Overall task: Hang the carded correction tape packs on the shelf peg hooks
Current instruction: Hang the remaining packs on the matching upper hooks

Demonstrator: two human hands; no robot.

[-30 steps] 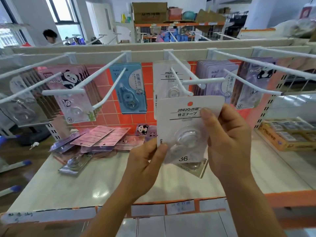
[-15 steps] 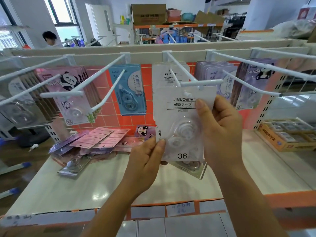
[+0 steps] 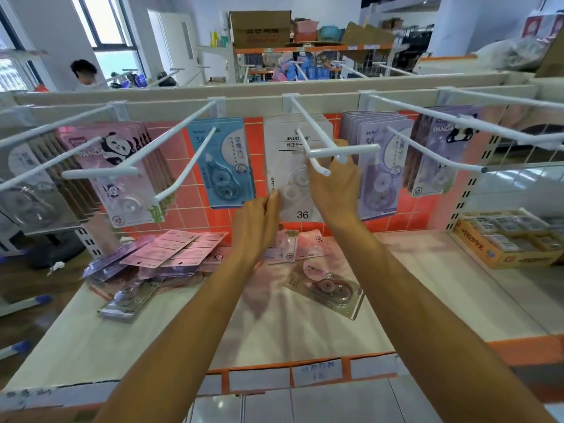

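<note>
white pack, centre: white card, black print, clear blister, black "36"
blue pack, left of centre: light blue card, darker blue tape case
panda packs, left: pink, black-and-white panda print
purple packs, right of centre: lilac
peg hooks: white
back panel: orange-red, pale grid lines
shelf: cream, orange front strip
box, right edge: yellow, red print

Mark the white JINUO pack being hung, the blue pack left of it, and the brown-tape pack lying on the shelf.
white JINUO pack (image 3: 292,192): head view, clear blister.
blue pack (image 3: 224,166): head view, card centre.
brown-tape pack (image 3: 328,287): head view, tape wheel.
</note>
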